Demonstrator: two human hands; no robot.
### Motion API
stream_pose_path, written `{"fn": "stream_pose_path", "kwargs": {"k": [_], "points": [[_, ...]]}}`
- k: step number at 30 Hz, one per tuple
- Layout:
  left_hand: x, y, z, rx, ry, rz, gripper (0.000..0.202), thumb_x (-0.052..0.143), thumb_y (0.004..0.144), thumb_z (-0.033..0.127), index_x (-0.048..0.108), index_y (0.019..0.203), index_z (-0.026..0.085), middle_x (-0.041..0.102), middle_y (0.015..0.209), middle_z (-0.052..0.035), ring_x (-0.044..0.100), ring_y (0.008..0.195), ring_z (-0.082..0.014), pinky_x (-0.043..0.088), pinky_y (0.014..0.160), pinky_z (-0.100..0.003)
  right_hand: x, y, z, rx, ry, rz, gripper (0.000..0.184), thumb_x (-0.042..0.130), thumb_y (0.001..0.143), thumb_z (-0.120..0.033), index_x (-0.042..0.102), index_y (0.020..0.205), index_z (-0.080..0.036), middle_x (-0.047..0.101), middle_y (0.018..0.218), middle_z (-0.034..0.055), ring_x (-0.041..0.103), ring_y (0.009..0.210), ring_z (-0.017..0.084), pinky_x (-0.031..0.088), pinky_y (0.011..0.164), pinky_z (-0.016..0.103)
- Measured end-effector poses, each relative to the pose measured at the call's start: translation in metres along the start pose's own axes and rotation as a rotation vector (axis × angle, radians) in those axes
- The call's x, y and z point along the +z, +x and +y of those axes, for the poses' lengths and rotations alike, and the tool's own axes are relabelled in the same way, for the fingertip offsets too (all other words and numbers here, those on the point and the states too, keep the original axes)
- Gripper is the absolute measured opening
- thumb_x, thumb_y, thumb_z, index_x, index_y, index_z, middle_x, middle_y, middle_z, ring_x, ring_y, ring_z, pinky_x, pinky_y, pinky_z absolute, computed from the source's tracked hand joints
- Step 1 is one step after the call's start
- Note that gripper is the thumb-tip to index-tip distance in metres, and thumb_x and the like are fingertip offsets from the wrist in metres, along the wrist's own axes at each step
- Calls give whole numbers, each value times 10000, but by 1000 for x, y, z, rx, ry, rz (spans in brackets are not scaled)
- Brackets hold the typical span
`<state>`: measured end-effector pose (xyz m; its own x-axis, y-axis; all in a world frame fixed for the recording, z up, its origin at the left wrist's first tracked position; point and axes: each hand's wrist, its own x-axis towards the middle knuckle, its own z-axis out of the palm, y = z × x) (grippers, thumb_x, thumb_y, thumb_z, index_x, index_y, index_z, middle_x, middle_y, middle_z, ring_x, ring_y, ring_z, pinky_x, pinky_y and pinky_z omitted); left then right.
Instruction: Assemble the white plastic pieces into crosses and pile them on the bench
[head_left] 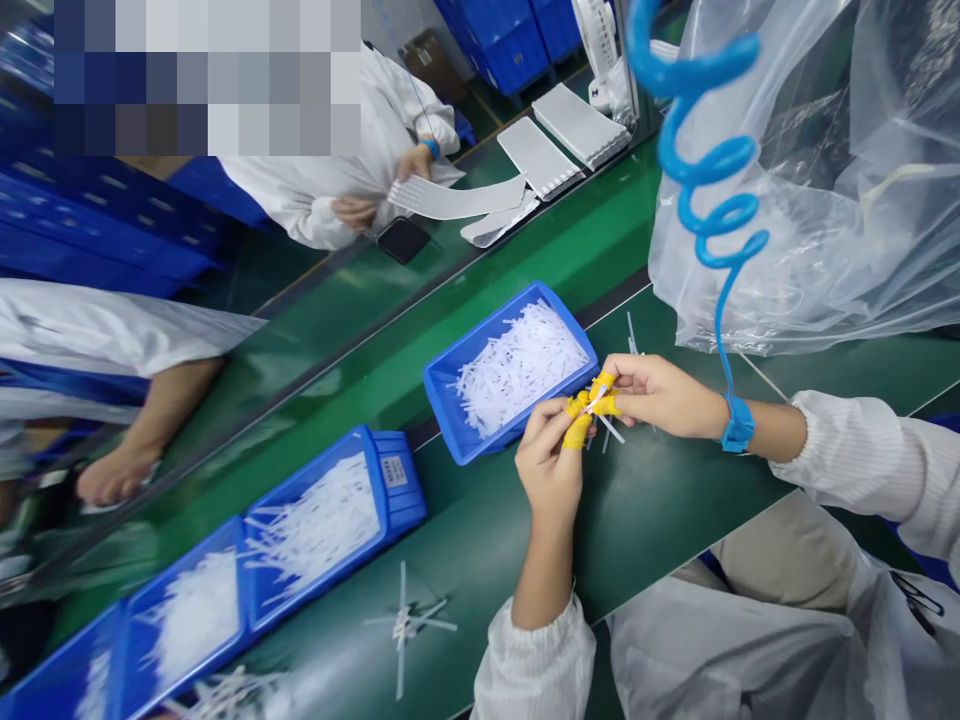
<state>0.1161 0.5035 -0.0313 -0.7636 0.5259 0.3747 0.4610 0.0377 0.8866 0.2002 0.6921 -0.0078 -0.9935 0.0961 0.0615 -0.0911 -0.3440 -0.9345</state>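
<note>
My left hand (pixel 551 445) and my right hand (pixel 649 392) meet above the green table, with yellow tape around the thumb and fingertips. Both pinch a small thin white strip (pixel 598 398) between them. More white strips (pixel 613 430) lie on the table just under my fingers, partly hidden by them. Right behind my left hand stands a blue bin (pixel 439 385) heaped with short white strips (pixel 517 365). A blue wrist strap (pixel 738 424) with a coiled blue cord (pixel 720 240) is on my right wrist.
Further blue bins (pixel 401 478) of white strips line the table toward the lower left. Crossed strips (pixel 403 625) lie nearer me. A clear plastic bag (pixel 750 300) stands at right. Across the green conveyor, a co-worker's hand (pixel 416 163) holds a white sheet (pixel 457 198); another person's hand (pixel 116 475) is at left.
</note>
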Motion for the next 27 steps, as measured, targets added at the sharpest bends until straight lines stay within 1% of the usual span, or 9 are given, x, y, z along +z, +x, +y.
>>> {"fn": "stream_pose_path", "kwargs": {"k": [3,6,8,11,13,16,19,22,27], "points": [[1,-1,3,4,7,0,162,757,1010,324,888,1064,246,713,1044,-46,686,741,-108,598,664,-238,0,0,-1,2,-33,19,186,780,863,-246,607,904,-192,671,813,-21,575,638,91,464,557,210],[4,-2,6,-17,11,-21,250,705,1049,372,878,989,203,697,1050,-69,667,740,-111,586,657,-245,0,0,-1,-1,-50,24,190,786,864,-261,611,897,-193,683,833,-7,594,673,104,469,560,211],[7,-3,5,-36,-24,-4,279,708,1051,387,873,940,192,687,1034,-75,670,758,-116,582,668,-248,1,0,0,1,-54,20,187,782,870,-268,614,903,-192,680,837,-6,595,678,106,476,565,214],[10,-3,-2,-90,-167,60,193,796,992,390,887,1009,221,680,1020,-60,667,744,-113,577,665,-252,1,0,1,12,-79,26,166,770,873,-257,622,911,-192,662,829,-11,585,679,107,483,571,216],[10,-3,-9,-152,-265,84,188,871,927,386,891,1051,246,688,1017,-47,660,712,-105,571,651,-252,1,0,2,14,-93,31,155,766,872,-253,630,914,-192,659,842,-10,583,691,110,488,575,216],[9,-2,-14,-228,-310,92,199,925,870,389,893,997,239,695,980,-35,654,703,-103,554,640,-244,0,0,4,10,-108,28,155,767,872,-267,644,928,-191,663,859,-6,592,706,115,491,583,221],[7,-1,-13,-220,-254,60,205,875,924,418,878,927,213,686,935,-40,657,784,-131,553,709,-262,-1,1,6,9,-117,31,155,764,876,-274,648,937,-192,664,850,-5,601,713,122,492,592,229],[10,-2,-7,-180,-240,12,296,784,1001,443,839,841,200,651,880,-44,636,843,-157,543,769,-291,-1,1,7,12,-134,38,140,749,883,-268,635,920,-196,655,839,-6,595,719,126,496,604,234],[15,-2,-4,-178,-336,23,320,796,978,492,830,853,199,615,837,-38,600,804,-160,525,752,-307,0,0,9,19,-146,41,136,733,891,-281,626,899,-199,638,837,-8,582,724,127,483,609,238]]}}
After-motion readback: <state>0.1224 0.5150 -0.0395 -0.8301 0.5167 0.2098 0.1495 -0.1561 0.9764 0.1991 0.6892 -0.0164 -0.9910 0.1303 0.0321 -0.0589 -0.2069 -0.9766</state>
